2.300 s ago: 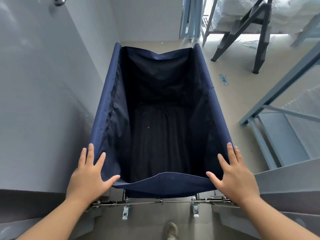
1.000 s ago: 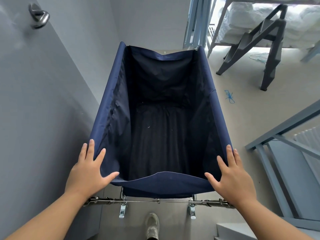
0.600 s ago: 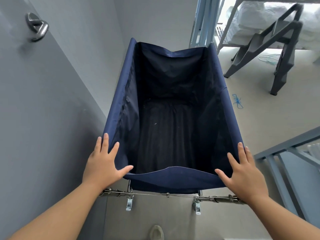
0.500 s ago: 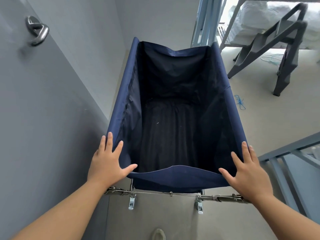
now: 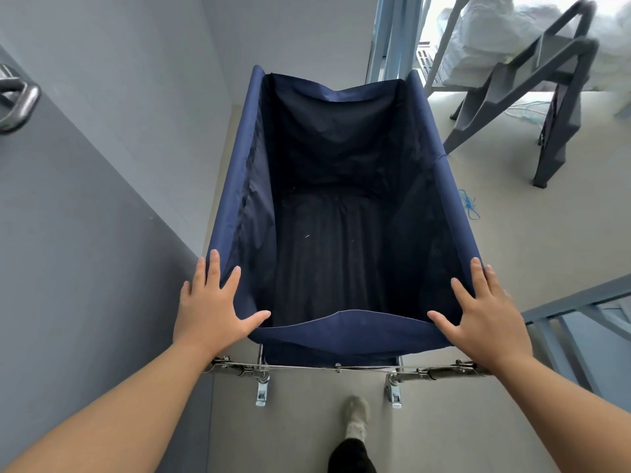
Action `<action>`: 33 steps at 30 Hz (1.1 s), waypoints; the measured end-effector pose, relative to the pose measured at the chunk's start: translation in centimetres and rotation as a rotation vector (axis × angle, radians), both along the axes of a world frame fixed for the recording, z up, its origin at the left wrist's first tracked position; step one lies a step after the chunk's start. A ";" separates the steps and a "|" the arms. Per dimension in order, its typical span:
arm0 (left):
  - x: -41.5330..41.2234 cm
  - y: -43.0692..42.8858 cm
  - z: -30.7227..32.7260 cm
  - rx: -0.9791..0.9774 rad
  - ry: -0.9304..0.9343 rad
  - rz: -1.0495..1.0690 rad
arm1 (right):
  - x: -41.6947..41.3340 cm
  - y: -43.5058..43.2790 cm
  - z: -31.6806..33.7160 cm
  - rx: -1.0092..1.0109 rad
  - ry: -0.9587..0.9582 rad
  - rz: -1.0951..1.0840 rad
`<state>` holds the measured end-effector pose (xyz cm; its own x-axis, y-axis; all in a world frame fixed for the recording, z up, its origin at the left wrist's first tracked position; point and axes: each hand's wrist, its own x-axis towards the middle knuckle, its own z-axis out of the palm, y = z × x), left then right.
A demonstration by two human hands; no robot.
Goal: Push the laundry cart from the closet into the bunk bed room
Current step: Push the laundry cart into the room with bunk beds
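Note:
The laundry cart (image 5: pixel 341 336) is a deep navy fabric bin on a metal folding frame (image 5: pixel 338 367), empty inside, right in front of me. My left hand (image 5: pixel 211 312) lies palm-down over its near left corner, fingers spread along the side rim, thumb on the near rim. My right hand (image 5: pixel 485 315) presses the near right corner the same way. The cart's far end points at the bunk bed room, where a grey bunk ladder (image 5: pixel 553 97) stands.
A grey door with a metal handle (image 5: pixel 15 100) runs close along the cart's left side. A grey-blue bed frame (image 5: pixel 573 302) stands at the right. Blue string (image 5: pixel 469 204) lies on the beige floor. My shoe (image 5: pixel 356 418) is behind the cart.
The cart has rolled forward along the left wall toward the room. The stair-like frame at the right has slid back, and the bunk ladder appears nearer. Both hands stay on the corners.

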<state>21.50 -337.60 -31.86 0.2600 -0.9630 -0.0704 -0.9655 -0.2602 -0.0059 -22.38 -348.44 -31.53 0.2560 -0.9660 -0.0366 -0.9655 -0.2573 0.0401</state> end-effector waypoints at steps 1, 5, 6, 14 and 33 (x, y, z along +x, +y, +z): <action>0.2 -0.8 0.0 0.003 -0.004 0.001 | 0.2 -0.7 0.1 -0.004 0.013 0.004; 0.9 -3.9 0.0 0.010 -0.014 -0.007 | 0.9 -3.6 0.3 -0.007 0.053 0.003; 1.1 -4.7 0.0 0.010 -0.015 -0.010 | 1.0 -4.4 0.3 -0.004 0.057 0.002; 2.4 -11.5 -0.1 0.004 -0.016 -0.023 | 2.2 -10.8 0.2 0.028 0.048 -0.019; 3.8 -25.7 -0.8 -0.019 -0.013 -0.026 | 3.1 -25.3 -0.4 0.002 -0.014 0.001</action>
